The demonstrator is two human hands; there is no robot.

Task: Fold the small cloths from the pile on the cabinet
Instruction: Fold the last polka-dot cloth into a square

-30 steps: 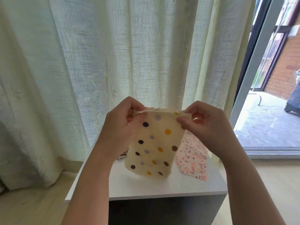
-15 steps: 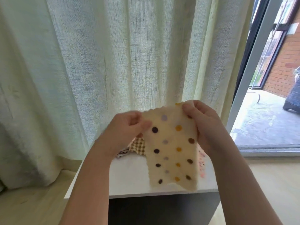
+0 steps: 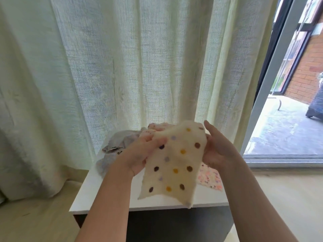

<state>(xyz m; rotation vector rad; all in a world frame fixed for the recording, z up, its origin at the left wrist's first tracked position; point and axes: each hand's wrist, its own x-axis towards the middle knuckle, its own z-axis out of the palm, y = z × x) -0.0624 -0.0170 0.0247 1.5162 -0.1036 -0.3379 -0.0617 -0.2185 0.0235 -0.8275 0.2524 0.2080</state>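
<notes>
We're at a white cabinet (image 3: 104, 198) with a dark front, standing on a pale wood-look floor (image 3: 35, 220). Right behind it hangs a sheer, pale curtain (image 3: 139, 67). Off to the right, a sliding door frame (image 3: 267, 81) gives onto a concrete patio (image 3: 279, 133) and a red brick wall (image 3: 307, 70).

The pile (image 3: 118, 145) sits at the back left of the cabinet top, crumpled grey cloths with something pinkish behind. A speckled pink cloth (image 3: 209, 177) lies flat at the right.

Both forearms reach in from below. Between the hands, above the cabinet top, is the cream polka-dot cloth (image 3: 176, 163), draping down with its lower corners near the front edge. The left hand (image 3: 139, 154) grips the cloth's left edge, fingers curled and bunching the fabric. The right hand (image 3: 218, 149) is against the right edge, palm turned inward, one finger pointing straight up. Its other fingers are hidden behind the cloth, so I can't tell whether it is pinching or only supporting.
</notes>
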